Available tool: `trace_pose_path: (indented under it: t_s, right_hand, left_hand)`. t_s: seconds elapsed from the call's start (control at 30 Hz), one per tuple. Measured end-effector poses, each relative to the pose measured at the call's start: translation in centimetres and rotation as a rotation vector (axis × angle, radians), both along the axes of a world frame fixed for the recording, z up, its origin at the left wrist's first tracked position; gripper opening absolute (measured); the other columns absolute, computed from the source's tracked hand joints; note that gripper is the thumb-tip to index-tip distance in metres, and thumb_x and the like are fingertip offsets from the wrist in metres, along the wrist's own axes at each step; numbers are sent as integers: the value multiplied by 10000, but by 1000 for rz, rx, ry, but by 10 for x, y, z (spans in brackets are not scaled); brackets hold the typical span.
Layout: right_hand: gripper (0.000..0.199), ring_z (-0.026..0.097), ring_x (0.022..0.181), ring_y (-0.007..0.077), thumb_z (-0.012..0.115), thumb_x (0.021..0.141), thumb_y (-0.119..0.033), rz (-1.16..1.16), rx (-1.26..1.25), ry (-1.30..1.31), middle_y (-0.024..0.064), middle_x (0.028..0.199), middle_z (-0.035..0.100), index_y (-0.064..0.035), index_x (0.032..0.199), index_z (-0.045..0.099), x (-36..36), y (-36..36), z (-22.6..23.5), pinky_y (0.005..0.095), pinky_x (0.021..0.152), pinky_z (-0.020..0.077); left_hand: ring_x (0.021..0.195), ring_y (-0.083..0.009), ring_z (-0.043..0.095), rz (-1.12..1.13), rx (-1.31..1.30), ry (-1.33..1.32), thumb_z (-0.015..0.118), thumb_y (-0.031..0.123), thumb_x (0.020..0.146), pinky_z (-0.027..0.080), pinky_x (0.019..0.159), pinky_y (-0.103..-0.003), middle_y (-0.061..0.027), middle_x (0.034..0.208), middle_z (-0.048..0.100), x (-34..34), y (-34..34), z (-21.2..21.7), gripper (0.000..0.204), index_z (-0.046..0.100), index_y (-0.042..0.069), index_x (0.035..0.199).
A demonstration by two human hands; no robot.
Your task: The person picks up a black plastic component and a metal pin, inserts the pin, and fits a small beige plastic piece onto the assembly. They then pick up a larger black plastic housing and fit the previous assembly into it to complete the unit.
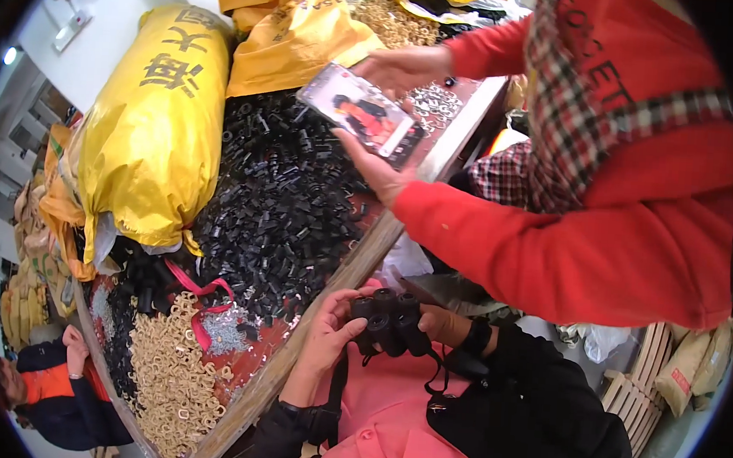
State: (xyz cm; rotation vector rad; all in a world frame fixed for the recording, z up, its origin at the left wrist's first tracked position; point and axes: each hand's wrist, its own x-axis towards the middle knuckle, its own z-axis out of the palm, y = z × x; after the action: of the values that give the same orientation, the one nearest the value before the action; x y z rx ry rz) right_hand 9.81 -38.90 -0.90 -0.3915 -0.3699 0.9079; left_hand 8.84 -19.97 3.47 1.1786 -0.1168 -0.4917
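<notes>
My left hand and my right hand are closed around a cluster of short black cylinders in front of my pink shirt. The thumbs and fingers press it from both sides, and its underside is hidden. What kind of item it is cannot be made out. A thin black cord hangs just below. Beyond my hands, past the wooden table edge, lies a broad heap of small black plastic pieces. A heap of tan ring-shaped pieces spreads at the near left.
At right, a person in a red top and checked apron holds a phone over the table. Another person sits at far left. A full yellow sack rests on the table, near a pink strip. A slatted wooden seat stands at right.
</notes>
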Motion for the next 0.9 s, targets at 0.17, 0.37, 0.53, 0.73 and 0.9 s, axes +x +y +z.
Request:
trace_pose_path:
  t_s: [0.17, 0.37, 0.53, 0.73, 0.9]
  right_hand:
    - [994, 460, 1084, 284, 756, 571, -265, -84, -28, 47, 154, 1287, 346, -103, 1346, 156, -11, -27, -6, 402, 881, 401]
    - [1018, 488, 1052, 255, 765, 563, -270, -120, -93, -126, 161, 1258, 380, -99, 1347, 139, -5, -36, -18, 367, 862, 417]
    - [999, 505, 1025, 238, 762, 566, -260, -4, -103, -80, 152, 1225, 413, -104, 1343, 153, -2, -21, -10, 358, 865, 419]
    - [887, 519, 983, 227, 710, 639, -183, 62, -77, -87, 114, 1142, 465, -111, 1329, 158, 6, 25, -4, 355, 816, 456]
    - [869, 515, 978, 214, 709, 640, -172, 105, -104, -164, 109, 1150, 451, -102, 1317, 169, 12, 54, -2, 350, 810, 457]
  left_hand:
    - [990, -142, 496, -29, 71, -15, 564, 22, 783, 398, 840, -261, -72, 1084, 521, -5, -20, -20, 450, 387, 35, 1197]
    - [777, -131, 579, 152, 109, 73, 564, 36, 776, 477, 696, -249, -55, 950, 572, -15, -37, -28, 368, 451, 21, 1126]
    - [754, -137, 578, 435, -104, 76, 550, 31, 785, 478, 683, -248, -56, 924, 578, -23, -14, -27, 294, 484, 14, 1071]
    - [819, -158, 562, 581, -248, 131, 572, 21, 770, 473, 747, -273, -58, 921, 565, -50, 31, -27, 252, 499, 36, 1011]
    - [855, -166, 549, 600, -350, 97, 595, 12, 750, 474, 763, -298, -50, 936, 546, -57, 44, -23, 246, 507, 61, 975]
